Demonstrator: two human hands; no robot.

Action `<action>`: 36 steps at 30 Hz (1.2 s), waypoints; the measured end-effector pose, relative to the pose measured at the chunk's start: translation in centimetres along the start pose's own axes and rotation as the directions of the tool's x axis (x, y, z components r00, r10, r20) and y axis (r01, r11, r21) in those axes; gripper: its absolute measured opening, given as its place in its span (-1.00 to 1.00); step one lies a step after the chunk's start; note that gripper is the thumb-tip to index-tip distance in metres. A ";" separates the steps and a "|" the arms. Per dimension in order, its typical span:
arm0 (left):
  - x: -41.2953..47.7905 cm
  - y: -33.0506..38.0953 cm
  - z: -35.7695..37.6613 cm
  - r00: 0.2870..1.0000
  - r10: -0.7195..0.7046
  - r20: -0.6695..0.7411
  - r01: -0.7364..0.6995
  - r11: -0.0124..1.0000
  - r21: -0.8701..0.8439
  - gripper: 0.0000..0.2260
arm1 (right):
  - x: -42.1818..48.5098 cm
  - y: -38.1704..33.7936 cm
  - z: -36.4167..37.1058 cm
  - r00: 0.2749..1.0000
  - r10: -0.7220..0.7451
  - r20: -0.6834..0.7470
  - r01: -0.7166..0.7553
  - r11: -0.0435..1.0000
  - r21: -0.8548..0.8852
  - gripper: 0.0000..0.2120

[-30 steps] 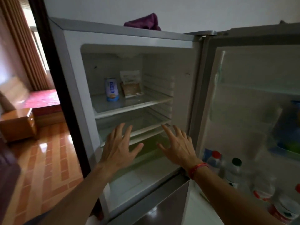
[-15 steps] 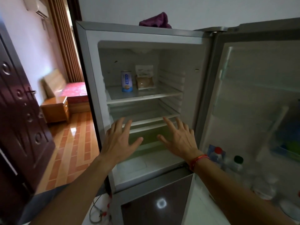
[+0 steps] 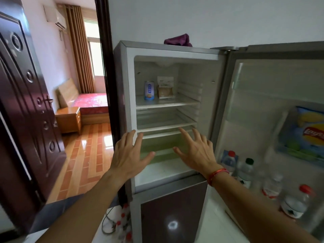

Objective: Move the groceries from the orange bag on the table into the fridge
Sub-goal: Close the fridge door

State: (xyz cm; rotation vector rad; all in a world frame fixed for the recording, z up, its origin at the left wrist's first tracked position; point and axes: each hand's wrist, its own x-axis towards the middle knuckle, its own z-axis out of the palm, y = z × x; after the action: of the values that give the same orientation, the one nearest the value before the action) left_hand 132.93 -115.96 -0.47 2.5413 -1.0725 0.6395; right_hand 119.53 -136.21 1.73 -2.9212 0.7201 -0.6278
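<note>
Since the earlier frames the view has drawn back and turned a little to the left, so more of the dark wooden door [image 3: 26, 102] shows; both hands stay raised as before. The left hand [image 3: 128, 151] and the right hand [image 3: 196, 152] are held out with fingers spread and hold nothing. They are in front of the lower part of the open compartment, and I cannot tell whether they touch it. A red band [image 3: 217, 174] is around the right wrist. Below the hands is the closed lower door [image 3: 173, 216], dark and glossy.

The fridge [image 3: 128, 81] stands directly ahead, with its upper door [image 3: 259, 106] swung open to the right. In the bottom rack of that door stand several water bottles [image 3: 229, 161], and higher up sits a bag of crisps [image 3: 310, 135]. Behind the hands is a greenish drawer [image 3: 163, 143], with two shelves above it. On the top shelf [image 3: 166, 103] a blue and white can [image 3: 149, 92] stands upright, just beside a brown packet [image 3: 164, 91]. A purple cloth [image 3: 178, 40] lies on top of the fridge. Far to the left, through the doorway, are a wooden nightstand [image 3: 69, 121] and a bed [image 3: 93, 100] with a red cover.
</note>
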 end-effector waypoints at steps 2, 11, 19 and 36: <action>-1.9 -0.3 -0.9 1.000 0.005 0.011 -0.005 1.000 -0.006 -0.21 | -2.0 -0.8 -0.6 1.000 0.007 -0.006 -0.007 1.000 -0.005 -0.26; -8.4 -0.1 -5.1 1.000 0.019 -0.003 -0.019 0.999 -0.044 -0.20 | -9.5 -3.3 -3.2 1.000 0.025 0.001 -0.025 1.000 0.013 -0.25; -8.9 2.8 -5.2 0.999 0.029 0.020 -0.028 0.997 -0.070 -0.19 | -12.0 -1.3 -4.6 0.999 0.039 -0.026 -0.039 0.999 0.003 -0.27; -3.4 23.3 -0.8 0.929 0.369 0.035 -0.342 0.890 -0.302 -0.19 | -18.8 17.1 -10.7 0.908 0.406 -0.107 -0.416 0.904 -0.103 -0.25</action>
State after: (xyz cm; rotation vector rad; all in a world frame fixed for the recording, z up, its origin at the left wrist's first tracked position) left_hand 113.56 -129.29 0.96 2.1546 -1.5623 0.4125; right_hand 92.68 -142.40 1.78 -2.7200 1.3827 -0.6781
